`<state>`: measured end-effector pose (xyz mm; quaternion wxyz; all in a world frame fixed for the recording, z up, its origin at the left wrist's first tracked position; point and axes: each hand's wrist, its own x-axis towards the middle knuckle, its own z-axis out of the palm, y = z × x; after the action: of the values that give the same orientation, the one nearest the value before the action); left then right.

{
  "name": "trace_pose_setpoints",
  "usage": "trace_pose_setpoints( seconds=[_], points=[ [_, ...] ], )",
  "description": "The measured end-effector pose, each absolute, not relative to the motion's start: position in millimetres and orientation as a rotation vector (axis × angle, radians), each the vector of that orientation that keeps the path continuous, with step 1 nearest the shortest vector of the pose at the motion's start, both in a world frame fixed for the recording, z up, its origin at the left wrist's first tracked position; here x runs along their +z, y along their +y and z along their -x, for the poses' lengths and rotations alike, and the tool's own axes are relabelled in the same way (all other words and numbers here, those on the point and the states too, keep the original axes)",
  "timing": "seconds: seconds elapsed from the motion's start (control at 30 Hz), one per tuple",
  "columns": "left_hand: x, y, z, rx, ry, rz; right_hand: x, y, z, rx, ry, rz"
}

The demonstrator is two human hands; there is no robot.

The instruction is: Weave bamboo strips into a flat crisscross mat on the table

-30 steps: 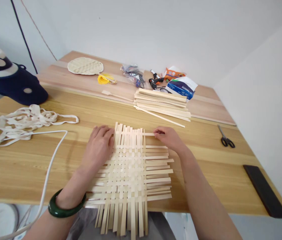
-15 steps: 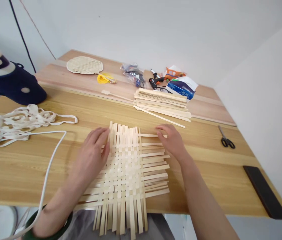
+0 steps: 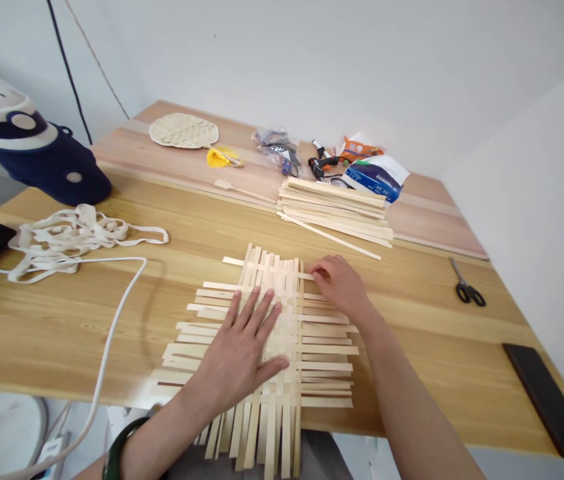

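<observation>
A mat of pale woven strips lies at the table's front edge, its loose lower ends hanging over. My left hand rests flat on the weave with its fingers spread. At the mat's upper right, my right hand pinches the right end of the topmost cross strip. That strip passes through the upright strips, and its other end sticks out on the left. Uneven strip ends fan out on both sides of the mat.
Behind the mat lies a stack of loose strips. Scissors and a black bar are on the right. White tape, a white cable and a navy device occupy the left. A woven fan sits farther back.
My left hand has moved from the mat's upper left edge onto its middle and spread flat. My right hand has closed on the top strip's end. The view has shifted slightly left.
</observation>
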<state>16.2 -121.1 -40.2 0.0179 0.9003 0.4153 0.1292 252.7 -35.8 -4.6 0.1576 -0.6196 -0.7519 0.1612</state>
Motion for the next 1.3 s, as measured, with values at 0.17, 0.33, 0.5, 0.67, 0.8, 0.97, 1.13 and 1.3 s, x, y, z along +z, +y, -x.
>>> trace_pose_setpoints(
  seconds=[0.17,0.33,0.5,0.67,0.8,0.97,1.13,1.3],
  points=[
    [-37,-113,-28,0.353,1.238,-2.798,9,-42,-272,0.567,-1.971,2.101],
    [-41,-107,-33,0.37,1.247,-2.785,9,-49,-282,0.664,-2.121,1.962],
    [-43,-94,-40,0.363,1.312,-2.743,-3,-35,-287,0.904,-1.801,1.884],
    [-41,-80,-47,0.341,1.323,-2.734,-8,-9,-291,0.811,-1.873,1.868],
    [-41,-79,-47,0.335,1.289,-2.769,-7,4,-290,0.768,-1.98,1.79],
    [-45,-81,-46,0.367,1.281,-2.767,-12,10,-284,0.83,-2.079,1.662],
    [-38,-79,-44,0.437,1.263,-2.697,-10,2,-279,0.697,-2.106,1.749],
    [-23,-53,-42,0.582,1.497,-2.51,-13,-22,-265,0.233,-1.999,1.855]
  ],
)
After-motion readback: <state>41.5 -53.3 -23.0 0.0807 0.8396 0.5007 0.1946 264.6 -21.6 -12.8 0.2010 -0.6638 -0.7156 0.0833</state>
